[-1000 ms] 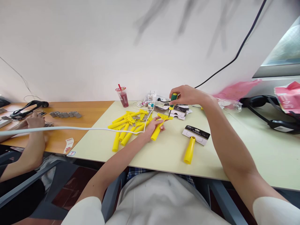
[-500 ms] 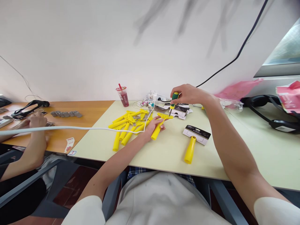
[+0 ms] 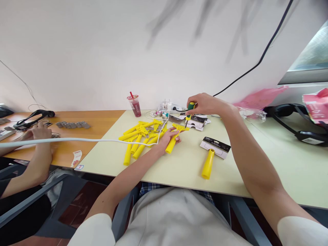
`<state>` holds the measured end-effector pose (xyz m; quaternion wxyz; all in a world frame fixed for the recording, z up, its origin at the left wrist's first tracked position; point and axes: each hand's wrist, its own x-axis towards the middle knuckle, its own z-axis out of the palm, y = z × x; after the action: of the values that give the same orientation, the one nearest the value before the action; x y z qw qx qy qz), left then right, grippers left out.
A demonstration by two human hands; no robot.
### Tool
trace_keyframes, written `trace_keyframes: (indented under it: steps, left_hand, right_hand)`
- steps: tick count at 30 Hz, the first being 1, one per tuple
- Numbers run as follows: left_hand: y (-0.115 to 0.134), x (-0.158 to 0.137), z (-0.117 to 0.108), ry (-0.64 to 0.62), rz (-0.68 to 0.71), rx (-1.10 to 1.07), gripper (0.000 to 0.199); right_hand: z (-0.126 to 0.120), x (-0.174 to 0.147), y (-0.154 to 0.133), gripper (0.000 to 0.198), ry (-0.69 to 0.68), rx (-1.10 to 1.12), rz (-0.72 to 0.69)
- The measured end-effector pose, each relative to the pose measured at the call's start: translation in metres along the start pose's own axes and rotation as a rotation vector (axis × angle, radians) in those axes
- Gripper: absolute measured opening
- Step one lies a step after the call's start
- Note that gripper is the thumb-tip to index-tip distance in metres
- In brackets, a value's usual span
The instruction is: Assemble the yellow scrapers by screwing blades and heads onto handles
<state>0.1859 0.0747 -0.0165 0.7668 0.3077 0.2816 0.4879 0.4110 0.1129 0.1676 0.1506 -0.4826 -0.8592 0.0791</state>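
Observation:
My left hand (image 3: 166,140) is closed around the handle of a yellow scraper (image 3: 172,143), its wide head turned up and away from me. From above, my right hand (image 3: 198,103) grips the yellow-and-green handle of a screwdriver (image 3: 191,106), held nearly upright. The screwdriver's tip meets the right part of the scraper's head; the exact contact point is too small to make out. To the left lies a pile of yellow scrapers (image 3: 138,148), overlapping one another. One more yellow scraper (image 3: 208,164), its head inside a black-and-white card sleeve (image 3: 216,147), rests to the right.
Behind my hands lie more card sleeves (image 3: 196,121) and a power strip (image 3: 167,106). A drink cup (image 3: 134,106) stands near the wall. A white cable (image 3: 102,140) crosses in front of the pile. At left, a co-worker's hands (image 3: 39,133) are over the wooden table (image 3: 102,119).
Almost nothing differs. My right hand, still on the screwdriver, has shifted very slightly; the scraper in my left hand stays in place.

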Motion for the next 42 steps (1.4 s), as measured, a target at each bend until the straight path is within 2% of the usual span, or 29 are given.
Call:
trace_keyframes:
  steps: [6,9,12,15,19,24,26,29,31,34,39,42]
  left_hand:
    - [0.001,-0.001,0.003,0.051,0.025,0.03,0.053]
    - [0.0,-0.001,0.003,0.028,0.029,0.027,0.052]
    - [0.0,-0.002,0.004,0.059,0.016,0.016,0.052]
    - [0.0,-0.003,0.006,0.1,0.001,0.005,0.051]
    - [0.001,-0.003,0.006,0.096,0.011,0.002,0.048]
    - [-0.001,-0.002,0.005,0.095,0.012,0.007,0.047]
    - [-0.002,-0.001,0.003,0.085,0.014,0.012,0.047]
    - [-0.004,0.002,0.0,0.081,0.025,0.019,0.047]
    - [-0.004,0.003,-0.001,0.093,0.035,0.025,0.048]
    - [-0.003,0.004,-0.001,0.122,0.039,0.037,0.05]
    - [-0.002,0.003,0.0,0.1,0.05,0.058,0.051]
    - [-0.002,0.003,0.0,0.108,0.05,0.065,0.051]
  right_hand:
    - [0.005,0.001,-0.002,0.049,-0.012,0.002,0.037]
    - [0.008,0.002,-0.004,0.047,-0.027,-0.021,0.078]
    - [0.013,0.004,-0.005,0.038,-0.055,-0.047,0.085]
    - [0.016,0.006,-0.003,0.027,-0.074,-0.053,0.065]
    - [0.017,0.008,0.0,0.032,-0.087,-0.002,-0.003]
    - [0.02,0.013,0.001,0.026,-0.071,0.036,-0.102]
    - [0.021,0.013,0.0,0.029,-0.086,0.047,-0.061]
    - [0.021,0.011,0.0,0.037,-0.111,0.037,0.073]
    - [0.02,0.01,0.002,0.036,-0.095,-0.016,0.1]
    - [0.018,0.006,0.006,0.032,-0.075,-0.054,0.037]
    - [0.016,0.006,0.0,0.029,-0.04,0.026,-0.079]
    - [0.019,0.01,-0.006,0.032,-0.013,0.0,-0.077]
